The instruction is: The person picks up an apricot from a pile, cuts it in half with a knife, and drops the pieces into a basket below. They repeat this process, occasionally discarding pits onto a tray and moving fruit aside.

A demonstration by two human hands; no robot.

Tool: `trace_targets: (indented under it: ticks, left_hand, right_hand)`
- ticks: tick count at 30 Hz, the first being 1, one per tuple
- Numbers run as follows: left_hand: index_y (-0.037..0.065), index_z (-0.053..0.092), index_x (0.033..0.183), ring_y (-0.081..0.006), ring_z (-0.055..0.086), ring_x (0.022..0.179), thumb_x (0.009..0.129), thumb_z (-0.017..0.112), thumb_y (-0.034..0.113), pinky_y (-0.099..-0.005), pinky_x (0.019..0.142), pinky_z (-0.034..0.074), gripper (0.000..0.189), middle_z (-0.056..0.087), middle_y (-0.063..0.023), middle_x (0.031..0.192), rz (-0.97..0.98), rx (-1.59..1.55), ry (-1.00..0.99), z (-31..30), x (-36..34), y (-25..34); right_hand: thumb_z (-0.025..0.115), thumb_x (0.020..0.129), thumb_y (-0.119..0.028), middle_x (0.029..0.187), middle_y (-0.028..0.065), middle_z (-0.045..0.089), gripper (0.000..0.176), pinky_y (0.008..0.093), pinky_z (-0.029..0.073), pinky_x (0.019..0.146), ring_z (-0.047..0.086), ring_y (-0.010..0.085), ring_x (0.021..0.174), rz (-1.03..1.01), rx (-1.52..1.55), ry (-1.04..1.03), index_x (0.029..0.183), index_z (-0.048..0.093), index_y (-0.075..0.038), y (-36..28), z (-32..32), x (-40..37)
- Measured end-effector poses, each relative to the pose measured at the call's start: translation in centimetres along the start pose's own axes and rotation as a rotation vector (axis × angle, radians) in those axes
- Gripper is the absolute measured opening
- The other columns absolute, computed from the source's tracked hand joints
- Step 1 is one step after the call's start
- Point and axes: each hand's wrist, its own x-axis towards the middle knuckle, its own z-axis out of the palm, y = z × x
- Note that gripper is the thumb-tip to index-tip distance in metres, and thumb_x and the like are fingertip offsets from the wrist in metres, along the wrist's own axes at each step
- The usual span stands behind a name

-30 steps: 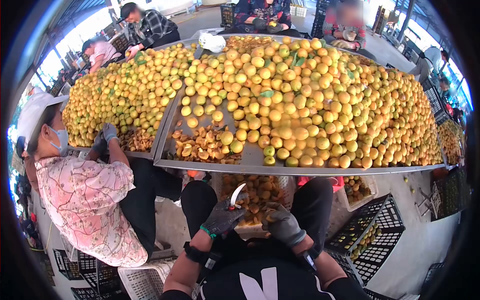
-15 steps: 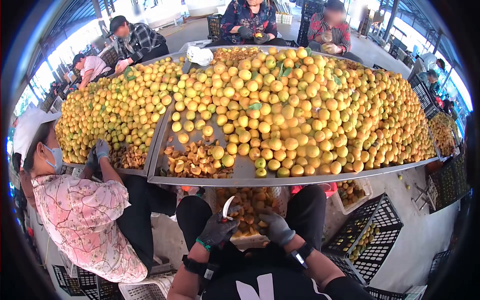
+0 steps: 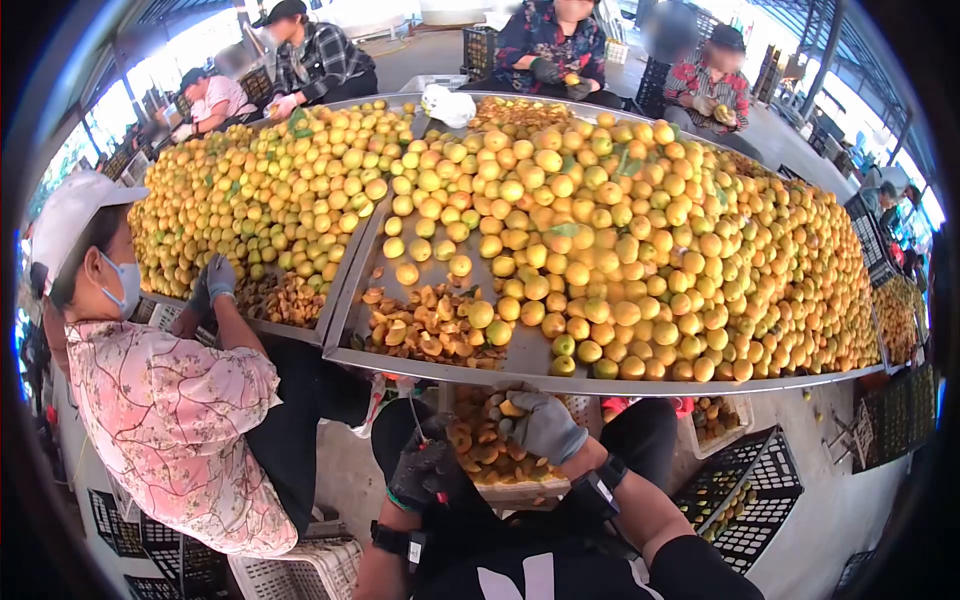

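Observation:
My left hand, in a dark glove, is closed round a small knife with a red handle, its blade pointing up. My right hand, in a grey glove, is raised above the crate, its fingers curled round an orange-yellow fruit piece. Below and between the hands, a crate of cut fruit stands between my knees. Whole yellow-orange fruit is heaped on the metal table in front, and a pile of cut pieces lies near its edge.
At the left sits a co-worker with gloved hands at the table. More people sit along its far side. A black crate and a white crate stand at the right, a pale basket at the lower left. A white bag lies at the back.
My right hand has risen toward the table edge. My left hand has lowered slightly, and the knife blade has turned. The view has shifted, moving the table rightward and down in the picture.

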Motion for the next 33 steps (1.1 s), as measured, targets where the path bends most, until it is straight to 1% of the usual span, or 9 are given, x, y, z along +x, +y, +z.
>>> trace_targets:
  ticks: [8,17,18,19,21,24,28,30,33]
  left_hand:
    - [0.011,0.049,0.133,-0.0096,0.042,0.047,0.087,0.059,0.004,-0.0206,0.039,0.032,0.048,0.049,-0.0031,0.066,-0.045,0.062,0.062,0.4,-0.2,0.7]
    - [0.007,0.051,0.13,-0.0107,0.044,0.048,0.084,0.061,0.0,-0.0219,0.041,0.034,0.047,0.052,-0.0038,0.066,-0.004,0.145,0.21,0.5,-0.6,0.0]
    - [0.007,0.051,0.129,-0.0112,0.045,0.048,0.084,0.061,0.0,-0.0224,0.041,0.034,0.047,0.052,-0.0046,0.065,0.002,0.182,0.204,0.5,-0.6,0.1]
    - [0.007,0.051,0.129,-0.0112,0.045,0.048,0.084,0.061,0.0,-0.0224,0.041,0.034,0.047,0.052,-0.0046,0.065,-0.004,0.178,0.208,0.4,-0.6,0.2]
    - [0.005,0.052,0.127,-0.0125,0.045,0.046,0.083,0.062,0.0,-0.0236,0.04,0.035,0.045,0.053,-0.0062,0.065,-0.029,0.157,0.153,0.0,-0.8,0.4]
    - [0.003,0.053,0.125,-0.0136,0.047,0.046,0.082,0.064,0.001,-0.0245,0.04,0.036,0.045,0.053,-0.0071,0.064,0.0,0.092,0.08,-1.0,-0.8,0.1]
    - [0.002,0.054,0.124,-0.0155,0.051,0.047,0.079,0.067,0.0,-0.0254,0.041,0.038,0.047,0.053,-0.0074,0.064,-0.008,0.119,0.168,-0.9,-1.4,0.2]
    - [0.002,0.055,0.123,-0.017,0.054,0.049,0.077,0.07,0.0,-0.0263,0.042,0.039,0.048,0.056,-0.0086,0.066,-0.04,0.082,0.215,-1.2,-1.7,0.6]
    - [0.0,0.056,0.122,-0.0175,0.054,0.05,0.077,0.071,0.0,-0.0266,0.043,0.039,0.047,0.059,-0.0099,0.068,-0.036,0.078,0.237,-1.2,-2.2,1.2]
  right_hand:
    - [0.049,0.091,-0.009,0.093,0.0132,0.063,0.025,0.0248,0.047,0.053,0.06,0.0219,0.069,0.066,-0.275,0.19,0.115,0.055,-0.001,0.7,-1.0,-1.4]
    - [0.056,0.086,-0.006,0.096,0.0097,0.061,0.025,0.0351,0.056,0.071,0.063,0.0232,0.084,-0.048,-0.531,0.664,0.11,0.057,-0.004,1.9,-11.8,-3.9]
    - [0.061,0.084,-0.014,0.112,0.0089,0.063,0.022,0.0363,0.054,0.083,0.063,0.0273,0.096,-0.167,-1.174,0.308,0.105,0.065,-0.008,4.1,-21.9,-2.7]
    - [0.061,0.084,-0.014,0.112,0.0089,0.063,0.022,0.0363,0.054,0.083,0.063,0.0273,0.096,-0.159,-1.172,0.313,0.105,0.065,-0.008,3.9,-21.7,-2.8]
    - [0.061,0.083,-0.022,0.116,0.0083,0.062,0.023,0.0372,0.05,0.091,0.061,0.0279,0.104,-0.269,-2.508,-0.099,0.102,0.068,-0.009,2.9,-20.1,-1.9]
    - [0.057,0.085,-0.025,0.118,0.0099,0.062,0.027,0.0402,0.048,0.094,0.059,0.0273,0.11,0.191,-2.395,0.112,0.104,0.067,-0.008,2.9,-19.3,2.0]
    - [0.056,0.086,-0.023,0.107,0.0104,0.065,0.021,0.0396,0.049,0.09,0.061,0.0285,0.103,0.105,-2.051,0.256,0.098,0.07,-0.013,6.3,-23.9,5.8]
    - [0.056,0.085,-0.031,0.118,0.0139,0.061,0.032,0.042,0.044,0.096,0.056,0.0307,0.113,0.291,-2.091,0.441,0.11,0.067,-0.013,5.6,-19.4,6.9]
    - [0.057,0.083,-0.039,0.13,0.0157,0.055,0.048,0.0445,0.037,0.104,0.05,0.0319,0.122,0.184,-2.2,0.476,0.123,0.059,-0.013,11.3,-27.1,7.8]
